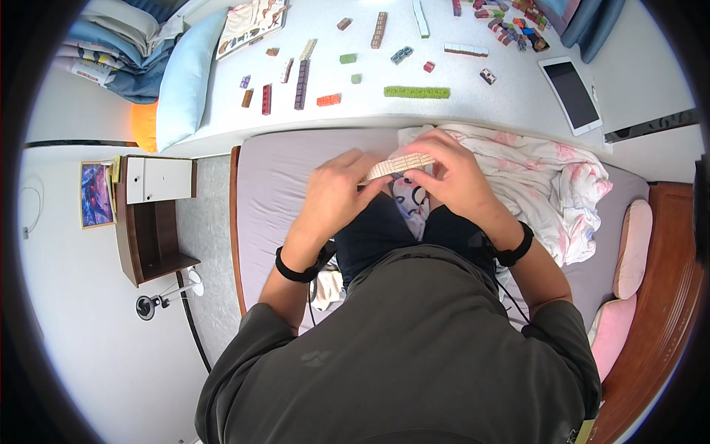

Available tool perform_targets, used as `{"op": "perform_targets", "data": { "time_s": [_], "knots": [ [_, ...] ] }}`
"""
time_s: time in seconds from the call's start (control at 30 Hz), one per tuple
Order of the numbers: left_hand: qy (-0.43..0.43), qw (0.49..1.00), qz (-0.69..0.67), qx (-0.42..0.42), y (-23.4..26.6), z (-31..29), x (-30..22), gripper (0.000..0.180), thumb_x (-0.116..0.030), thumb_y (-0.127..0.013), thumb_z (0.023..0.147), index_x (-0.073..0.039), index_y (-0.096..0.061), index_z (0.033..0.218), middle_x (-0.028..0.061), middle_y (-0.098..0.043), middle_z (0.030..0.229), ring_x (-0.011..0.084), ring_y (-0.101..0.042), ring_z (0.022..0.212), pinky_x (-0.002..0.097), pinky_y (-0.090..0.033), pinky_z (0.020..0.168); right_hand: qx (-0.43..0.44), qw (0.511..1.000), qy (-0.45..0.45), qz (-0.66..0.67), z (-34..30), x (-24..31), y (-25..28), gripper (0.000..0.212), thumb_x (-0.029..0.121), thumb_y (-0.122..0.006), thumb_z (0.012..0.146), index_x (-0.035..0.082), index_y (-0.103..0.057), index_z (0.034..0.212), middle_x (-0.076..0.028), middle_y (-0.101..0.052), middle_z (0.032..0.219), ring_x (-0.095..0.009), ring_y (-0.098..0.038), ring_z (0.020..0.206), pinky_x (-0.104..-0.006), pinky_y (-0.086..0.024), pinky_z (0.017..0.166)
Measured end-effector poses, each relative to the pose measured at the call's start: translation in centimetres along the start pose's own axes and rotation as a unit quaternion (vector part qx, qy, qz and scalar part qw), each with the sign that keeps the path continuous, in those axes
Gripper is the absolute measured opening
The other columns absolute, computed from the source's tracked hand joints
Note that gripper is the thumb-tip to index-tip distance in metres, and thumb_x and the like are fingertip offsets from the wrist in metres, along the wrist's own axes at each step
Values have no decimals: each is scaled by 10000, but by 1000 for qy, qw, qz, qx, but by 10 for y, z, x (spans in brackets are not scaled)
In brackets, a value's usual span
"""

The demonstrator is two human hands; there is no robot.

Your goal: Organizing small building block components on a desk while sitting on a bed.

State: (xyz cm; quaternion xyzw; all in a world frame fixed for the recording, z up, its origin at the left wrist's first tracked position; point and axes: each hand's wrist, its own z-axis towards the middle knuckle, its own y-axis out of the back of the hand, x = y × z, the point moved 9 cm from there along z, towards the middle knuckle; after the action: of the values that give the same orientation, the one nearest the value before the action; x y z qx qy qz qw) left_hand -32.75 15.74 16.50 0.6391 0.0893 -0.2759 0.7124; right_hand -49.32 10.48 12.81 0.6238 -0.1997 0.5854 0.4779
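Observation:
Both hands hold a cream-coloured bar of small toy blocks (403,166) above my lap, its right end a little higher than its left. The fingers of my left hand (342,185) close round the left end. At the right end, my right hand (452,174) pinches the bar between thumb and fingers. Beyond the hands, on the white ledge (296,124), lie similar block pieces: a long green bar (416,92), an orange one (328,99), a dark purple one (302,84) and a red one (266,99).
A heap of mixed blocks (518,26) and a white tablet (571,96) lie at the ledge's right. Its left end has a light blue pillow (192,81) and an open booklet (251,26). A rumpled pink-and-white blanket (532,177) covers the bed (266,185) on my right.

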Motion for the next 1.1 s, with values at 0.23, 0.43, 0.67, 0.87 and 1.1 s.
{"op": "perform_targets", "data": {
  "time_s": [0.23,0.43,0.67,0.87,1.1],
  "knots": [
    [17,1000,-17,-4,-6,0,-2,308,-218,-799,903,-114,-751,1188,78,-689,882,302,-688,725,404,-545,647,-40,998,4,-40,-2,-4,-2,281,170,-807,896,112,-698,1148,-38,-677,1114,-262,-711,860,-366,-568,725],
    [8,1000,-9,-27,-6,1,-4,317,-213,-788,919,-102,-741,1213,90,-703,889,313,-698,726,405,-556,643,-113,990,69,-52,-6,7,-6,363,119,-871,831,36,-681,1129,-115,-668,1106,-306,-709,940,-379,-583,743],
    [43,998,-29,-41,-9,1,1,391,-176,-768,934,-92,-705,1311,122,-732,964,329,-717,757,403,-573,670,-138,985,86,-55,-16,12,-18,421,106,-862,848,41,-691,1227,-121,-656,1136,-309,-701,937,-363,-599,762],
    [44,996,-66,-42,-12,1,8,388,-157,-764,938,-86,-708,1315,138,-726,970,331,-712,784,390,-570,689,-123,989,79,-24,-15,12,-18,394,40,-826,870,34,-702,1244,-126,-659,1131,-285,-696,937,-336,-595,742],
    [47,992,-119,-17,-14,2,17,386,-120,-774,927,-79,-715,1307,113,-709,956,270,-687,736,355,-561,674,-77,994,77,14,-9,7,-7,373,3,-788,877,47,-693,1234,-104,-683,1160,-258,-697,940,-319,-580,718]
  ]
}}
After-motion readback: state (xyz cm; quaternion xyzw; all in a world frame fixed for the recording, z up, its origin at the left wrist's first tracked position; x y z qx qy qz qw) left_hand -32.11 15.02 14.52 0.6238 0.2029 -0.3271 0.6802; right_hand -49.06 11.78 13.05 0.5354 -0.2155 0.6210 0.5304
